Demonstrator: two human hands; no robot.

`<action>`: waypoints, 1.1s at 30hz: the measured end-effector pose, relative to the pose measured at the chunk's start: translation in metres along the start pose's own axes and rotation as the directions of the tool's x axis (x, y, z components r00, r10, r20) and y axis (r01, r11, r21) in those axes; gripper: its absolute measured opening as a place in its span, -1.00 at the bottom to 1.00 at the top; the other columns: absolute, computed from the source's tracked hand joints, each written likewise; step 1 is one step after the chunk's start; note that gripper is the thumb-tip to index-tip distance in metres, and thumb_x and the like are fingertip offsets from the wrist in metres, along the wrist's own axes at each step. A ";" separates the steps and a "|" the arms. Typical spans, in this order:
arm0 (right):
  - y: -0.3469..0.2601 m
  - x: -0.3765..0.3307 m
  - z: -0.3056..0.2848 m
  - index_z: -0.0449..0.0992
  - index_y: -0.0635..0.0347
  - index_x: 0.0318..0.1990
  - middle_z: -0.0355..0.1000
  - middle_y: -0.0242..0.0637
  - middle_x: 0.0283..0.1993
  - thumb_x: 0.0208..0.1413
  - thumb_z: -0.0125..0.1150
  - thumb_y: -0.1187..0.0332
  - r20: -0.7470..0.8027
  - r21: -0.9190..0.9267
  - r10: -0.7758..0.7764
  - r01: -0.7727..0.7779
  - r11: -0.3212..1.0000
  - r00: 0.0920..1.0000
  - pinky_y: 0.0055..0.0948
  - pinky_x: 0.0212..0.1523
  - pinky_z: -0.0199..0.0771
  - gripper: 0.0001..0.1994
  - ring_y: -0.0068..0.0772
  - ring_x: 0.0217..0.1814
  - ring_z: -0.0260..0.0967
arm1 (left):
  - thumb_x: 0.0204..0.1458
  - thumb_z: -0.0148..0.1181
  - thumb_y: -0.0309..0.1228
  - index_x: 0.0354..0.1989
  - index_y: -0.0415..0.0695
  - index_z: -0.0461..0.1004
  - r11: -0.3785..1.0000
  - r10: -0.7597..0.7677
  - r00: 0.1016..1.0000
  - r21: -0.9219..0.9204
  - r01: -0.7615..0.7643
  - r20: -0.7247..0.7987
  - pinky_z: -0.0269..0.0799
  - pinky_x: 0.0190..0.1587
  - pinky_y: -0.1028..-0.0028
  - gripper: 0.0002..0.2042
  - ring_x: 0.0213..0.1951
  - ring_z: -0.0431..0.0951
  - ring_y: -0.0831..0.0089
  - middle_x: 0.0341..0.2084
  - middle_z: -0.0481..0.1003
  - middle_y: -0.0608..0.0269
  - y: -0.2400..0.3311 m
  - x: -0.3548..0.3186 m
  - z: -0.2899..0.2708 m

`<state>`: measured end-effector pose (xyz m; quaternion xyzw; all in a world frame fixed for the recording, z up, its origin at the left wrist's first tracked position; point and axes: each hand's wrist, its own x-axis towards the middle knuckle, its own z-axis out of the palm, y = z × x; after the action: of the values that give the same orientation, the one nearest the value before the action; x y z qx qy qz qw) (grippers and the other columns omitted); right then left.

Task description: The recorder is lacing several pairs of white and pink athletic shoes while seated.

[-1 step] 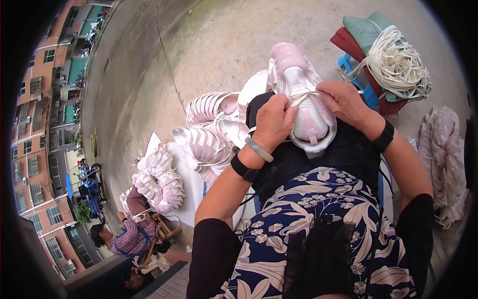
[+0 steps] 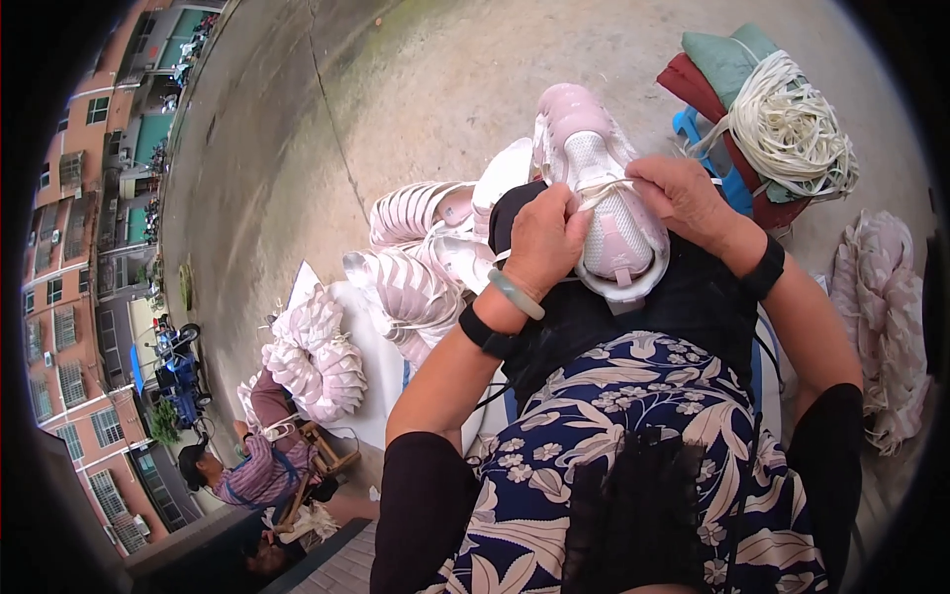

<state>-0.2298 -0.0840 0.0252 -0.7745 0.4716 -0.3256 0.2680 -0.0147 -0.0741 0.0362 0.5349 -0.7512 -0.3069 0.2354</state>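
On my lap lies a pink and white shoe upper (image 2: 621,243), its rounded pink end pointing away from me. A cream shoelace (image 2: 606,190) runs across its white mesh middle. My left hand (image 2: 546,236), with a bangle and a black band at the wrist, is closed on the lace at the upper's left side. On the other side my right hand (image 2: 685,196) pinches the lace between thumb and fingers. The lace looks stretched between the two hands. The exact grip of the left fingertips is partly hidden.
Stacked pink and white uppers (image 2: 411,287) lie to my left. A bundle of cream laces (image 2: 792,124) rests on green and red cloth at far right, by a blue object (image 2: 732,188). More uppers (image 2: 879,317) lie right. Another person (image 2: 267,470) sits at lower left.
My right hand has moved very slightly away from me with the lace. The left hand and the shoe upper have hardly moved.
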 end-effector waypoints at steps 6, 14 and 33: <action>-0.010 0.043 -0.012 0.43 0.27 -0.46 0.39 -0.02 -0.53 -0.11 0.03 0.41 0.073 0.132 0.042 -0.051 0.990 0.996 -0.19 -0.39 0.34 -0.88 0.03 -0.43 0.37 | -0.14 0.23 -0.24 -0.56 -0.24 0.40 0.989 -0.063 0.990 0.140 0.045 0.126 0.33 -0.47 0.34 -0.72 -0.59 0.43 0.22 -0.69 0.41 0.07 0.017 0.019 -0.017; -0.011 0.058 -0.017 0.45 0.27 -0.53 0.38 -0.03 -0.56 -0.20 0.07 0.37 0.087 0.046 0.041 -0.045 0.998 0.995 -0.19 -0.42 0.32 -0.86 -0.01 -0.46 0.36 | -0.07 0.15 -0.11 -0.56 -0.24 0.53 0.926 -0.064 0.966 0.375 -0.036 0.252 0.38 -0.37 0.21 -0.63 -0.48 0.52 0.05 -0.63 0.48 -0.07 0.034 0.038 -0.016; -0.003 0.051 -0.008 0.40 0.33 -0.52 0.28 -0.22 -0.67 -0.09 0.14 0.41 0.026 0.193 0.031 -0.036 0.981 0.999 -0.44 -0.54 0.21 -0.86 -0.51 -0.59 0.18 | -0.16 0.13 -0.40 -0.47 -0.30 0.48 0.930 -0.012 0.977 0.362 -0.068 0.212 0.41 -0.55 0.34 -0.81 -0.61 0.51 0.26 -0.67 0.46 -0.04 0.028 0.036 -0.015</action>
<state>-0.2170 -0.1302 0.0457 -0.7405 0.4475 -0.3563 0.3528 -0.0340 -0.1052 0.0676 0.5230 -0.8236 -0.2125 0.0546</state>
